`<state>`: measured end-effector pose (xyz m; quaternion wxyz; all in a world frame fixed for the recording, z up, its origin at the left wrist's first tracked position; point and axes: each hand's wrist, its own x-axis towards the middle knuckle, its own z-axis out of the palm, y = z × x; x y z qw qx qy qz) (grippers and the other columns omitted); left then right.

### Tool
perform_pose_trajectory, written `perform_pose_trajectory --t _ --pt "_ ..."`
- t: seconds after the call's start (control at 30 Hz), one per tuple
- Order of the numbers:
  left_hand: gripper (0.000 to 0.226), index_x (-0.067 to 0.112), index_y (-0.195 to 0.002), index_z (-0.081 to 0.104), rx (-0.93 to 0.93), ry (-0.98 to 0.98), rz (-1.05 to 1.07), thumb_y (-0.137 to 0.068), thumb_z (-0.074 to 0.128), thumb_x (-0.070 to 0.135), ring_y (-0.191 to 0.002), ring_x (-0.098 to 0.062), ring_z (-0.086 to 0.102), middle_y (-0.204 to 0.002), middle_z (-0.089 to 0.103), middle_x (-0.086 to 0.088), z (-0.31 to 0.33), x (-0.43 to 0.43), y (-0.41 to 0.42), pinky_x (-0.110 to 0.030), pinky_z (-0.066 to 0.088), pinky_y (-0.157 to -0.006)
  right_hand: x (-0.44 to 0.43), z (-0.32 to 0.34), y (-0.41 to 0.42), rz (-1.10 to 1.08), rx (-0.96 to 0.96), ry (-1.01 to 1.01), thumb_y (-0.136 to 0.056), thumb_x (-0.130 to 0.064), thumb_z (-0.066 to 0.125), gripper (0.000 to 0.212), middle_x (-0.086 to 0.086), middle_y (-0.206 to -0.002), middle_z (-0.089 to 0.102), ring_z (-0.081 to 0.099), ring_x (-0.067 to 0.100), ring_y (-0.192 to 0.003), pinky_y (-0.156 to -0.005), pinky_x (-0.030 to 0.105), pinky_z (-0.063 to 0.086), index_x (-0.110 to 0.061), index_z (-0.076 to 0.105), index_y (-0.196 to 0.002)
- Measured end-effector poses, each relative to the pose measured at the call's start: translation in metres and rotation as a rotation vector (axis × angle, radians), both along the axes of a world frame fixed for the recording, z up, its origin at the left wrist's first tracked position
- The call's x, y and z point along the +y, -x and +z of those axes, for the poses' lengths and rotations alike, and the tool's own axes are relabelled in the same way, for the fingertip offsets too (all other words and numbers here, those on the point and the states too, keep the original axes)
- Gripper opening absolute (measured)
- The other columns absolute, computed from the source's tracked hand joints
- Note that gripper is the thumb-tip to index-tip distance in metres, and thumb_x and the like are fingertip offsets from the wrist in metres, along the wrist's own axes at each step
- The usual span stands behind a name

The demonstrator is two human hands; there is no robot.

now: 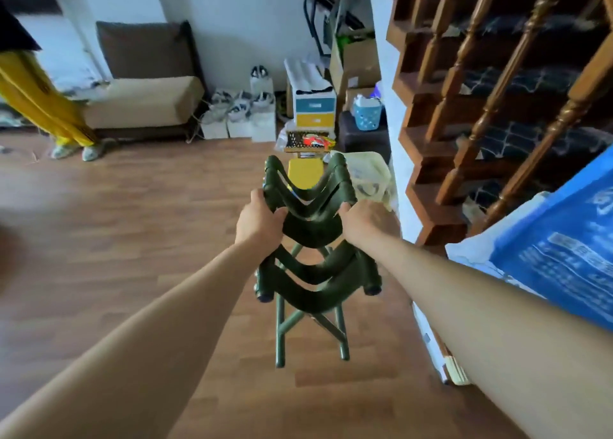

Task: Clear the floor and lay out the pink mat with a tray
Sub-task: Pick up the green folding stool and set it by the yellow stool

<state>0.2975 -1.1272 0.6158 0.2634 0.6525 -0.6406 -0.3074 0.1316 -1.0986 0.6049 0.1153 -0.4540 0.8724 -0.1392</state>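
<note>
Two dark green folding stools fill the middle of the head view. The upper stool point(306, 200) sits on the lower stool point(315, 282), whose metal legs stand on the wooden floor point(132, 239). My left hand point(262, 218) grips the left side of the upper stool's fabric seat. My right hand point(360, 221) grips its right side. No pink mat or tray shows in this view.
A wooden staircase point(481, 107) rises at the right, with a blue printed bag point(564, 249) in front. Beyond the stools stand a yellow stool point(305, 173), a cream bag point(368, 173), drawers point(313, 107), boxes and shoes. A sofa point(142, 103) and a person in yellow trousers point(39, 100) are at the left.
</note>
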Motion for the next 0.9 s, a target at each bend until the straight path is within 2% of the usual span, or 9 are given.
perform_pose_trajectory --t 0.2,0.3,0.4,0.57,0.67,0.77,0.9 --pt "0.041 0.018 -0.132 0.037 0.031 -0.002 0.124 -0.094 0.052 0.027 -0.084 -0.023 0.057 -0.105 0.056 -0.007 -0.006 -0.102 -0.014 -0.034 0.045 -0.065 -0.125 -0.004 -0.016 0.137 0.011 0.005 -0.097 -0.041 0.029 0.048 0.014 -0.107 0.064 0.060 0.032 -0.096 -0.070 0.035 0.040 -0.007 0.063 -0.101" --pt "0.040 0.017 -0.130 0.037 0.018 0.006 0.162 -0.094 0.051 0.027 -0.075 -0.020 0.056 -0.102 0.054 -0.007 -0.011 -0.160 -0.026 -0.030 0.042 -0.058 -0.189 -0.007 -0.027 0.169 0.003 -0.009 -0.096 -0.040 0.029 0.049 0.014 -0.110 0.064 0.060 0.032 -0.098 -0.069 0.034 0.038 -0.007 0.063 -0.104" --pt "0.041 0.018 -0.131 0.037 0.018 -0.014 0.176 -0.094 0.052 0.028 -0.081 -0.024 0.058 -0.100 0.054 -0.005 -0.017 -0.221 -0.038 -0.035 0.047 -0.065 -0.252 -0.014 -0.037 0.187 -0.002 -0.014 -0.096 -0.041 0.028 0.050 0.014 -0.111 0.064 0.059 0.032 -0.099 -0.069 0.034 0.038 -0.007 0.064 -0.106" --pt "0.043 0.018 -0.133 0.035 0.002 -0.044 0.174 -0.095 0.051 0.028 -0.089 -0.026 0.059 -0.108 0.056 -0.009 -0.027 -0.328 -0.055 -0.038 0.051 -0.072 -0.360 -0.031 -0.053 0.193 -0.036 -0.020 -0.096 -0.041 0.029 0.049 0.013 -0.102 0.064 0.048 0.028 -0.077 -0.063 0.032 0.035 -0.006 0.064 -0.098" --pt "0.044 0.020 -0.134 0.035 -0.024 -0.044 0.168 -0.095 0.051 0.029 -0.091 -0.027 0.060 -0.111 0.057 -0.010 -0.031 -0.392 -0.061 -0.042 0.054 -0.075 -0.423 -0.038 -0.062 0.161 -0.048 -0.041 -0.096 -0.041 0.029 0.044 0.009 -0.086 0.057 0.045 0.026 -0.073 -0.056 0.030 0.031 -0.011 0.061 -0.087" --pt "0.045 0.021 -0.135 0.034 -0.039 -0.043 0.158 -0.094 0.051 0.028 -0.090 -0.026 0.059 -0.113 0.056 -0.010 -0.038 -0.451 -0.063 -0.041 0.053 -0.073 -0.480 -0.046 -0.064 0.151 -0.086 -0.059 -0.096 -0.039 0.028 0.040 0.007 -0.080 0.051 0.048 0.027 -0.072 -0.058 0.030 0.032 -0.013 0.053 -0.079" --pt "0.045 0.021 -0.135 0.034 -0.056 -0.062 0.158 -0.094 0.051 0.029 -0.090 -0.028 0.060 -0.111 0.056 -0.010 -0.055 -0.531 -0.062 -0.046 0.055 -0.078 -0.558 -0.062 -0.063 0.152 -0.111 -0.084 -0.097 -0.039 0.027 0.047 0.010 -0.090 0.058 0.053 0.029 -0.080 -0.064 0.032 0.037 -0.007 0.062 -0.094"
